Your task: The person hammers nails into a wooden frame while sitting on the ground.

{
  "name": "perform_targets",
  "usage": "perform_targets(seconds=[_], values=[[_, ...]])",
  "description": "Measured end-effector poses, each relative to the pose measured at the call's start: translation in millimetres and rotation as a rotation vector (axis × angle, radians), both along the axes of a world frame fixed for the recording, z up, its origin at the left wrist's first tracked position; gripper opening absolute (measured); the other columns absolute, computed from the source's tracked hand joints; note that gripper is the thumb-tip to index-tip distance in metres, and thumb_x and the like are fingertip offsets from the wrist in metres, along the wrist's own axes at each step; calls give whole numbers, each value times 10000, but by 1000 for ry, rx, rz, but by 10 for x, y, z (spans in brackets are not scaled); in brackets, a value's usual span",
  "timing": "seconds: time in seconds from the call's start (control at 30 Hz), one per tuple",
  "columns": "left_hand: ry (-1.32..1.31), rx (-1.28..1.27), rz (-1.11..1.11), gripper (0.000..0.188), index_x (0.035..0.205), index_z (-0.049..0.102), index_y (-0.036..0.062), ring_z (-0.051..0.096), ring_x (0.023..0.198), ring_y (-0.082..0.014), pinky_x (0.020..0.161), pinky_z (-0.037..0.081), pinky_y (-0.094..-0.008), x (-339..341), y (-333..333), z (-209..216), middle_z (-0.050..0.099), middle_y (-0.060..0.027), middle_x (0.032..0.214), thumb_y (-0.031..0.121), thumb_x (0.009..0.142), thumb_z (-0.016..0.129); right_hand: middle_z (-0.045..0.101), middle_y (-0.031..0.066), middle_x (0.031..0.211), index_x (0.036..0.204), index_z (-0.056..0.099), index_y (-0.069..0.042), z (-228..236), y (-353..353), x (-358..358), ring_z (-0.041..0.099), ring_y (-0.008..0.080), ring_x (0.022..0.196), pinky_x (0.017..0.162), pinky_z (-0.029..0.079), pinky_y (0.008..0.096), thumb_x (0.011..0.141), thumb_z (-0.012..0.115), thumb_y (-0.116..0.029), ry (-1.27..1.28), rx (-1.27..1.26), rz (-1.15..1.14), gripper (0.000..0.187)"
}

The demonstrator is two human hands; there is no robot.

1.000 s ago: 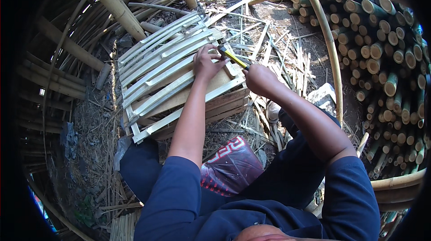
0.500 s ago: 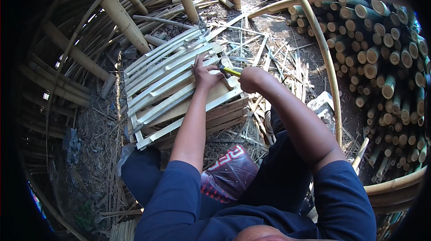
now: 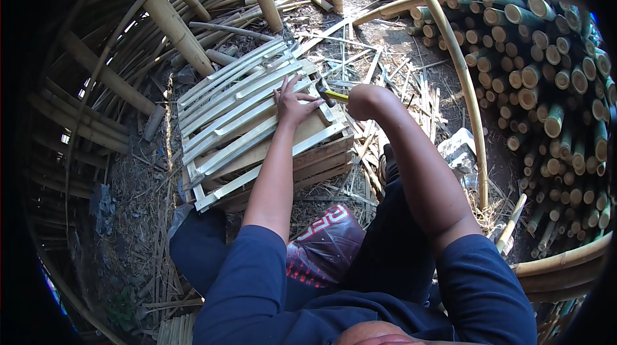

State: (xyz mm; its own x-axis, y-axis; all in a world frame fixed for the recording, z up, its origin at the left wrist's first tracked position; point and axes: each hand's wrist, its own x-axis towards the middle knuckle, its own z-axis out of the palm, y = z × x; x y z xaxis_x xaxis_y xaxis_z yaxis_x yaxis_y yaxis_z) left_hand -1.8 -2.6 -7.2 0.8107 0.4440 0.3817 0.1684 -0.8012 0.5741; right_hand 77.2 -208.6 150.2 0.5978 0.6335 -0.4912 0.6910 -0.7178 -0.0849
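Note:
A slatted panel of pale bamboo or wood strips (image 3: 241, 110) lies on a wooden crate (image 3: 324, 155) in front of me. My left hand (image 3: 295, 106) rests on the panel near its right side, some fingers spread over the slats. Its thumb and forefinger come together beside the end piece; whatever they pinch is too small to make out. My right hand (image 3: 364, 102) is closed round the yellow handle of a hammer (image 3: 323, 89). The hammer's dark head is just over the panel's right edge, close to my left fingertips.
Cut bamboo poles (image 3: 546, 81) are stacked high on the right. A curved bamboo pole (image 3: 459, 55) rises between me and the stack. Split strips and shavings (image 3: 411, 104) litter the ground. Upright bamboo posts (image 3: 164, 17) and bundled strips stand at the far left.
The hammer head has shifted slightly right and turned, and my right hand and elbow have moved a little. My left hand remains almost in place on the panel.

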Motion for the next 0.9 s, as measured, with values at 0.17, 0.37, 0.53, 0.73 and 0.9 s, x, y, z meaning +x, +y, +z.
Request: perform_targets(seconds=[0.17, 0.37, 0.53, 0.73, 0.9], values=[[-5, -58, -39, 195, 856, 853, 216, 298, 1553, -335, 1270, 76, -635, 5, 12, 7, 532, -46, 1542, 322, 712, 931, 743, 185, 1175, 1128, 778, -62, 79, 20, 117, 724, 352, 1061, 882, 585, 436, 844, 587, -77, -20, -27, -7, 343], [-273, -312, -73, 163, 904, 859, 247, 320, 1541, -333, 1280, 129, -588, 46, 251, -202, 530, -79, 1544, 200, 749, 854, 744, 198, 1154, 1115, 776, -35, 289, 13, -1, 729, 344, 1045, 879, 587, 431, 847, 571, -75, -18, 54, -1, 340], [-116, -118, 2, 139, 887, 856, 263, 314, 1546, -319, 1282, 101, -593, 59, 12, -97, 526, -64, 1552, 297, 755, 877, 743, 189, 1177, 1146, 766, -43, 325, -16, -47, 729, 338, 1072, 900, 588, 430, 862, 586, -91, 3, 77, -100, 340], [25, 9, 34, 181, 835, 849, 285, 308, 1550, -279, 1288, 62, -594, -15, -25, 20, 521, -7, 1561, 417, 725, 908, 751, 160, 1184, 1144, 773, -59, 248, -11, -55, 729, 331, 1094, 915, 588, 425, 868, 616, -114, -67, 146, -131, 322], [66, 14, 40, 183, 836, 848, 280, 310, 1550, -262, 1294, 63, -579, -21, -73, 53, 527, 33, 1555, 420, 733, 903, 756, 168, 1161, 1105, 776, -45, 228, -109, -70, 733, 330, 1083, 913, 589, 421, 880, 651, -166, -106, 215, -208, 284]])
